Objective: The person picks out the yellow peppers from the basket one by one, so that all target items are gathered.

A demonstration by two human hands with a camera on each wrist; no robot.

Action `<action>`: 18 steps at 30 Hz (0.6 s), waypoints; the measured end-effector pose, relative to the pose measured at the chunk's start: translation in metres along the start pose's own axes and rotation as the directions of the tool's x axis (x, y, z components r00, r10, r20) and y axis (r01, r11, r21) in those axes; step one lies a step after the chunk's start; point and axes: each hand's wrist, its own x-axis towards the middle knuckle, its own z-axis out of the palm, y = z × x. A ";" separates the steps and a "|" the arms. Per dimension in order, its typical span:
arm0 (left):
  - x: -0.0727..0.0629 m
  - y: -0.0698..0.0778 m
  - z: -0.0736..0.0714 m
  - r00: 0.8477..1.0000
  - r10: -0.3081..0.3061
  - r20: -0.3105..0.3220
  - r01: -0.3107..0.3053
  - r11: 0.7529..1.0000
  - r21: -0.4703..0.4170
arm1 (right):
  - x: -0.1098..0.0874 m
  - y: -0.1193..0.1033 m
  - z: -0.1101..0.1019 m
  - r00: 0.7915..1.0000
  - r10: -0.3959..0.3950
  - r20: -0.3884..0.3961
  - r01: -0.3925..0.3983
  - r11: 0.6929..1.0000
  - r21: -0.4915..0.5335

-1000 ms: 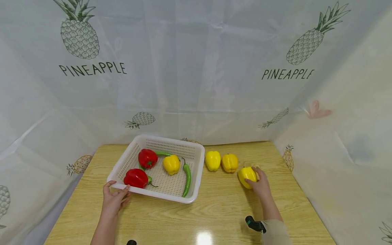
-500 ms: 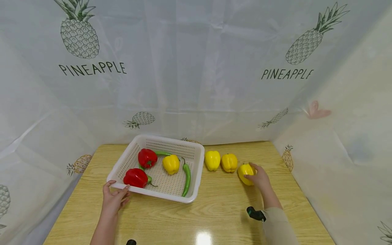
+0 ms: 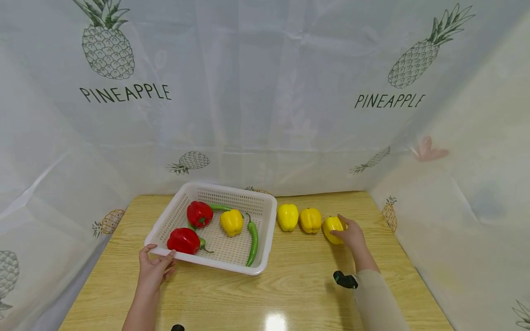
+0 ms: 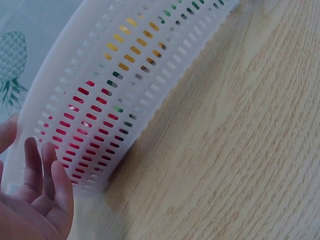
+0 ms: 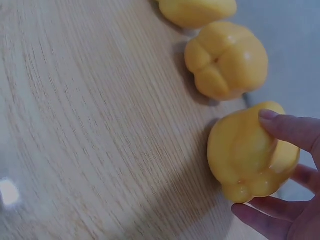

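A white plastic basket (image 3: 265, 248) stands on the left of the table, holding two red bell peppers (image 3: 199, 214), a yellow bell pepper (image 3: 231, 223) and green chili peppers (image 3: 253, 243). My left hand (image 3: 152, 270) grips its near left rim, some fingers in front of the slotted outer wall (image 4: 150, 95). On the right, my right hand (image 3: 352, 236) holds another yellow bell pepper (image 5: 245, 150) between thumb and fingers, low at the tabletop. Two more yellow bell peppers, a bright one (image 3: 287, 217) and a deeper one (image 3: 310, 220), sit between it and the basket.
The wooden table (image 3: 298, 285) meets a pale pineapple-print sheet (image 3: 265, 115) at the back and sides. A black wrist camera (image 3: 345, 280) sits on the right forearm near the beige sleeve (image 3: 377, 299).
My right hand has shifted the yellow bell pepper away from me, nearly into line with the other two, and it stands more upright. The left hand and basket have stayed put.
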 end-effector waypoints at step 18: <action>0.001 0.000 0.000 1.000 -0.019 -0.013 0.019 1.000 0.012 | 0.021 -0.005 0.002 0.999 0.032 0.011 -0.032 0.999 0.018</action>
